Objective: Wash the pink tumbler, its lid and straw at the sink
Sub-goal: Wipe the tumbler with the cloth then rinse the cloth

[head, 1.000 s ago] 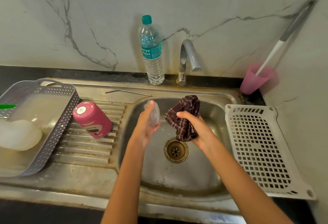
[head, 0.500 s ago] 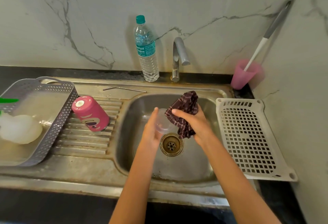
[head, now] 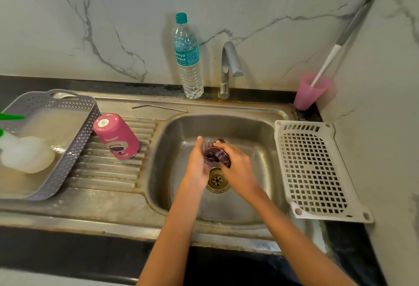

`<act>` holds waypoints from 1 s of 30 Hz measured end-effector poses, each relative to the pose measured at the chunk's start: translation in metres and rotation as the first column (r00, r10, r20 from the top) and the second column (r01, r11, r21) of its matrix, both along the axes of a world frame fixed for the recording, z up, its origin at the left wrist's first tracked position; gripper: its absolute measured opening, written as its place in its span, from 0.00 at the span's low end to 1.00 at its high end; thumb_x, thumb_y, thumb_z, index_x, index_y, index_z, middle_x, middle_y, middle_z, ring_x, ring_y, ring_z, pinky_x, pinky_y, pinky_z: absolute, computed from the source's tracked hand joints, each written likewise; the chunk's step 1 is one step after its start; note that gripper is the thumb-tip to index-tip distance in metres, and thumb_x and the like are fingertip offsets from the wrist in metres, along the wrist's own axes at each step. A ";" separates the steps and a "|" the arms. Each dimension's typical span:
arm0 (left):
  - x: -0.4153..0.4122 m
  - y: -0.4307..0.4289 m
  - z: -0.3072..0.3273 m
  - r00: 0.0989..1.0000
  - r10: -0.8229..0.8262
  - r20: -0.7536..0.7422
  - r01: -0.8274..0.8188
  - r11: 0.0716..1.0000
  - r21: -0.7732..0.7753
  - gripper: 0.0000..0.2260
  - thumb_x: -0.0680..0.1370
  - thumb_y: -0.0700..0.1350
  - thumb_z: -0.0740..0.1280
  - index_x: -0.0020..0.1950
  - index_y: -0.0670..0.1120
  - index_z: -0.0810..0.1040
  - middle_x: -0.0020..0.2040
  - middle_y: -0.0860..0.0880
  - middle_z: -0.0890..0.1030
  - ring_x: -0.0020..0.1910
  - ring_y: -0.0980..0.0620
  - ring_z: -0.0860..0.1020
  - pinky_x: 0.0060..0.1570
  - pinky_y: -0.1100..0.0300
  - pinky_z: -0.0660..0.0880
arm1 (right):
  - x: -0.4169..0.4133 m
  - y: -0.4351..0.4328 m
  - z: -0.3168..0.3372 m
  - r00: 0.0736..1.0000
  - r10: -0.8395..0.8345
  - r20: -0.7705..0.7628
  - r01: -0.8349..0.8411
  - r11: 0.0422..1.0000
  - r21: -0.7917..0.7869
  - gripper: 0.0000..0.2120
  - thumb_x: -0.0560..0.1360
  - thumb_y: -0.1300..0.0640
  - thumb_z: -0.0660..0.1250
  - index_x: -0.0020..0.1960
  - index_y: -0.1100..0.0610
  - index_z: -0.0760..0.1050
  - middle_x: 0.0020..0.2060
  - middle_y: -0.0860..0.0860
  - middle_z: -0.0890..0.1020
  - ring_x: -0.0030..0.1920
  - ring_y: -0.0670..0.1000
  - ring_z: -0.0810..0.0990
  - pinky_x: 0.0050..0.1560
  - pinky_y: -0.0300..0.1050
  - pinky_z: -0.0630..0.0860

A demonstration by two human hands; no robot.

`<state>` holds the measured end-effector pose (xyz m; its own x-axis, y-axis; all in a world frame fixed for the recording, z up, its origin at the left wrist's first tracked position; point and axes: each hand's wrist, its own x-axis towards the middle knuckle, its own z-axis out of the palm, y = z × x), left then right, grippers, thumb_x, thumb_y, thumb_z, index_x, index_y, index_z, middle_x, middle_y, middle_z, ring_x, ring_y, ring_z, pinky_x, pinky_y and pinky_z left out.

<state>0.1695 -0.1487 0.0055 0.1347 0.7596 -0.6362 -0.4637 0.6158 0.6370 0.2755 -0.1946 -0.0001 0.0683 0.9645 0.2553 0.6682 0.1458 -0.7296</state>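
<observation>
Slippage risk above round steel drain (head: 217, 180): left hand (head: 198, 163) cups clear plastic lid (head: 206, 147); right hand (head: 235, 163) clenches maroon cloth (head: 215, 154) against it.

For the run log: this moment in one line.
left hand: holds clear lid over sink | right hand: presses dark cloth on it | pink tumbler: inverted on drainboard | straw: on sink ledge

- Middle of the sink (head: 249, 127): filled by the left grip (head: 197, 163) holding the clear lid (head: 207, 146) and the right grip (head: 237, 165) clutching the cloth (head: 215, 155), pressed together above the drain (head: 217, 181).
- Open along the basin's front and side walls.
- At the back rim: tap (head: 229, 63) and water bottle (head: 189, 65) upright; straw (head: 158, 108) flat on the ledge.
- Left drainboard: pink tumbler (head: 118, 137) mouth-down just beside the grey basket (head: 76, 113), bare ridges in front.
- Right: white tray (head: 313, 170) flat on the table (head: 45, 82).
</observation>
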 end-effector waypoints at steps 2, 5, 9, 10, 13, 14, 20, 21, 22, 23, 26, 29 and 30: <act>-0.001 -0.001 -0.001 1.000 -0.001 0.029 0.001 1.000 0.008 0.22 0.82 0.57 0.58 0.52 0.39 0.80 0.45 0.42 0.83 0.46 0.47 0.82 0.45 0.54 0.76 | 0.002 -0.004 0.001 0.999 0.038 0.001 -0.038 0.999 0.016 0.27 0.66 0.71 0.71 0.63 0.56 0.78 0.60 0.51 0.81 0.62 0.49 0.77 0.66 0.42 0.71; 0.000 -0.002 0.002 0.999 0.011 0.040 -0.011 1.000 -0.001 0.21 0.83 0.56 0.56 0.52 0.40 0.78 0.46 0.42 0.82 0.45 0.48 0.81 0.44 0.55 0.75 | 0.012 -0.008 0.010 0.992 0.110 -0.067 -0.109 0.994 0.010 0.25 0.66 0.72 0.70 0.60 0.54 0.80 0.55 0.48 0.83 0.57 0.45 0.80 0.61 0.40 0.74; 0.002 -0.001 0.005 0.999 -0.012 -0.048 0.014 0.999 0.036 0.18 0.84 0.52 0.55 0.55 0.41 0.78 0.38 0.47 0.85 0.38 0.52 0.83 0.36 0.62 0.78 | 0.014 -0.003 0.025 0.972 -0.010 -0.236 0.011 1.000 0.003 0.22 0.70 0.72 0.67 0.59 0.55 0.79 0.54 0.45 0.83 0.54 0.39 0.80 0.55 0.30 0.73; 0.004 -0.001 0.007 0.999 -0.023 -0.043 0.025 0.998 0.053 0.18 0.84 0.51 0.54 0.53 0.41 0.78 0.35 0.48 0.85 0.37 0.53 0.83 0.35 0.62 0.78 | 0.012 -0.001 0.026 0.974 -0.036 -0.224 0.038 0.999 0.002 0.22 0.70 0.72 0.67 0.60 0.54 0.79 0.57 0.46 0.82 0.57 0.39 0.79 0.57 0.28 0.71; 0.007 -0.002 0.007 1.000 -0.016 0.012 0.016 0.999 0.052 0.19 0.84 0.51 0.54 0.53 0.41 0.80 0.42 0.46 0.84 0.45 0.51 0.81 0.44 0.59 0.76 | 0.001 0.001 0.019 0.991 -0.026 -0.130 0.018 0.998 -0.061 0.25 0.69 0.71 0.68 0.62 0.51 0.78 0.56 0.47 0.83 0.54 0.44 0.80 0.53 0.20 0.67; 0.006 -0.003 0.007 1.000 -0.007 0.012 0.006 0.999 0.049 0.20 0.84 0.52 0.54 0.51 0.41 0.80 0.43 0.46 0.83 0.45 0.51 0.80 0.44 0.60 0.75 | -0.001 -0.001 0.016 0.993 -0.001 -0.118 -0.009 0.997 -0.082 0.25 0.69 0.70 0.69 0.62 0.50 0.78 0.54 0.47 0.84 0.52 0.44 0.81 0.52 0.21 0.68; 0.007 -0.008 0.005 0.988 0.006 -0.152 -0.001 0.999 0.035 0.17 0.85 0.50 0.55 0.44 0.46 0.78 0.38 0.50 0.81 0.40 0.55 0.78 0.39 0.62 0.72 | 0.010 -0.002 0.022 0.982 0.039 -0.186 -0.046 0.998 -0.034 0.24 0.67 0.71 0.67 0.57 0.50 0.80 0.49 0.42 0.84 0.50 0.38 0.80 0.53 0.28 0.72; 0.009 -0.008 0.005 0.986 -0.007 -0.166 0.011 1.000 0.026 0.16 0.85 0.49 0.55 0.44 0.47 0.78 0.39 0.50 0.80 0.40 0.55 0.77 0.39 0.63 0.72 | 0.011 0.001 0.025 0.980 0.048 -0.191 -0.049 0.999 -0.003 0.24 0.67 0.72 0.67 0.57 0.51 0.80 0.50 0.42 0.84 0.51 0.38 0.80 0.53 0.30 0.73; 0.012 -0.009 0.003 0.984 -0.022 -0.175 0.027 0.999 0.030 0.15 0.85 0.47 0.55 0.44 0.47 0.77 0.39 0.50 0.80 0.41 0.55 0.77 0.40 0.63 0.72 | 0.010 0.004 0.028 0.982 0.081 -0.170 -0.082 0.997 0.004 0.25 0.66 0.72 0.67 0.57 0.52 0.81 0.51 0.44 0.84 0.52 0.39 0.79 0.54 0.30 0.73; 0.014 -0.010 0.003 0.983 -0.016 -0.181 0.024 0.999 0.042 0.15 0.84 0.46 0.55 0.44 0.47 0.77 0.38 0.50 0.80 0.41 0.54 0.77 0.40 0.63 0.72 | 0.009 0.006 0.031 0.984 0.128 -0.127 -0.131 0.991 -0.015 0.25 0.64 0.73 0.68 0.57 0.52 0.81 0.52 0.45 0.84 0.52 0.38 0.79 0.55 0.30 0.72; 0.016 -0.012 -0.001 0.988 -0.011 -0.153 0.017 0.999 0.041 0.15 0.84 0.44 0.55 0.45 0.45 0.79 0.38 0.49 0.81 0.44 0.52 0.77 0.42 0.61 0.73 | 0.006 0.013 0.033 0.978 0.205 -0.030 -0.206 0.977 -0.048 0.25 0.61 0.72 0.68 0.54 0.53 0.81 0.51 0.47 0.84 0.53 0.43 0.79 0.56 0.34 0.73; 0.013 -0.011 0.002 0.984 -0.003 -0.179 0.004 1.000 0.003 0.13 0.83 0.46 0.58 0.47 0.44 0.79 0.42 0.48 0.82 0.44 0.51 0.77 0.42 0.59 0.72 | 0.013 0.025 0.027 0.993 0.095 -0.068 -0.097 0.995 -0.029 0.22 0.65 0.72 0.64 0.52 0.52 0.80 0.45 0.47 0.84 0.48 0.46 0.81 0.51 0.46 0.78; 0.012 -0.011 0.004 0.977 -0.005 -0.213 0.003 1.000 -0.011 0.12 0.82 0.47 0.59 0.48 0.44 0.79 0.44 0.47 0.81 0.43 0.51 0.77 0.41 0.59 0.72 | 0.017 0.030 0.027 0.995 0.036 -0.093 -0.042 0.998 -0.055 0.20 0.67 0.71 0.64 0.52 0.52 0.80 0.44 0.47 0.84 0.47 0.47 0.81 0.50 0.49 0.78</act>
<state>0.1816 -0.1601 0.0099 -0.0022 0.7524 -0.6587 -0.3155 0.6245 0.7145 0.2926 -0.1649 0.0269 0.0509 0.9796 0.1944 0.5925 0.1270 -0.7955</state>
